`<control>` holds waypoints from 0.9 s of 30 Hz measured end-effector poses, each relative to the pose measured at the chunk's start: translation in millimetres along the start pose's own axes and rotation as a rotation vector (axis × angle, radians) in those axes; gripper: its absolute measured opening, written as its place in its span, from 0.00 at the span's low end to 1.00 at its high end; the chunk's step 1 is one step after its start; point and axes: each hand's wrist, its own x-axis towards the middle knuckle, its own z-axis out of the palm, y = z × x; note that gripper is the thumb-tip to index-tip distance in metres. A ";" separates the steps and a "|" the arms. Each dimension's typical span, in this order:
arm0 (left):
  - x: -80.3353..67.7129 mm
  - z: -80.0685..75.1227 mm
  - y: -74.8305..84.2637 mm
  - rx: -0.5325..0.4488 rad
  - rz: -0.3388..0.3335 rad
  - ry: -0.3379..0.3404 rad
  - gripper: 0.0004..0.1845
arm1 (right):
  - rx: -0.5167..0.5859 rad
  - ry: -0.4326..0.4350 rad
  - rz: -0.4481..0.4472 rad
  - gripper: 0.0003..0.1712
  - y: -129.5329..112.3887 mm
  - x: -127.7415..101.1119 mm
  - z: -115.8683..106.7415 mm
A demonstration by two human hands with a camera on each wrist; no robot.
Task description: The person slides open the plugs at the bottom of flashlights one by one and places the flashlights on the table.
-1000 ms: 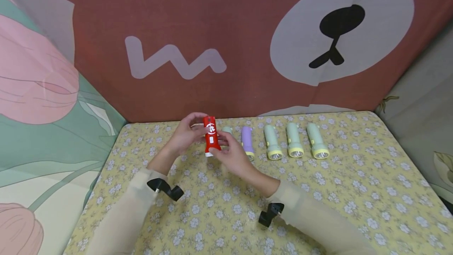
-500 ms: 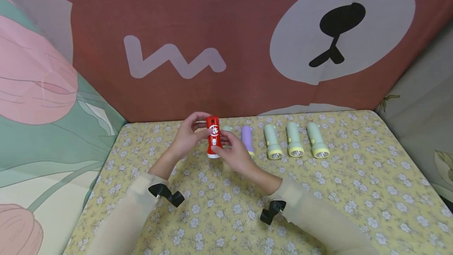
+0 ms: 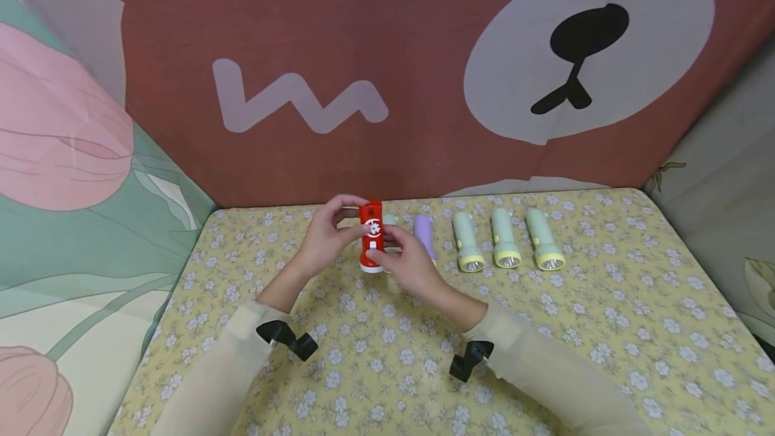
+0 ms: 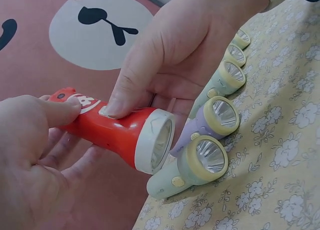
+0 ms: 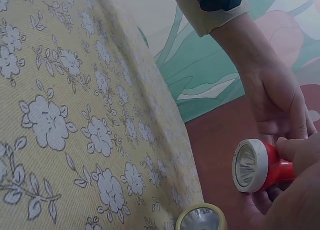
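Left hand (image 3: pixel 323 239), right hand (image 3: pixel 415 265) — close together, fingers (image 3: pixel 343 200) curled

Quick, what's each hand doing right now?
Left hand: holding the red flashlight by its back end.
Right hand: holding the same flashlight, nearer its lens.

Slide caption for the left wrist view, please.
Left hand and right hand hold a red flashlight, with pastel flashlights lined up on a floral tablecloth.

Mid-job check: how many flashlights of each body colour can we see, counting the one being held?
Red flashlight: 1
Purple flashlight: 1
Pale green flashlights: 4
Total: 6
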 end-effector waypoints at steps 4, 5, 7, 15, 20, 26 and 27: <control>-0.3 0.9 0.3 -0.009 0.009 0.001 0.21 | 0.015 -0.003 -0.021 0.25 3.1 0.2 -1.4; -0.6 1.0 0.4 -0.013 0.010 0.001 0.21 | 0.013 -0.002 -0.029 0.25 3.7 0.2 -1.6; -1.3 1.4 0.8 -0.021 0.007 0.002 0.20 | 0.009 0.002 -0.033 0.24 4.4 0.2 -1.6; -4.8 1.5 0.8 -0.029 0.006 -0.010 0.20 | -0.015 0.018 -0.029 0.23 5.6 -0.7 -1.4; -5.9 -0.5 2.1 -0.020 0.028 -0.036 0.24 | -0.019 0.025 -0.040 0.22 5.0 -1.3 -1.5; -5.9 -2.0 11.3 -0.058 -0.038 -0.071 0.20 | -0.001 0.040 -0.048 0.22 5.8 -3.3 -1.8; -5.8 -2.2 13.3 -0.072 -0.066 -0.076 0.20 | 0.004 0.043 -0.049 0.22 6.0 -3.8 -1.8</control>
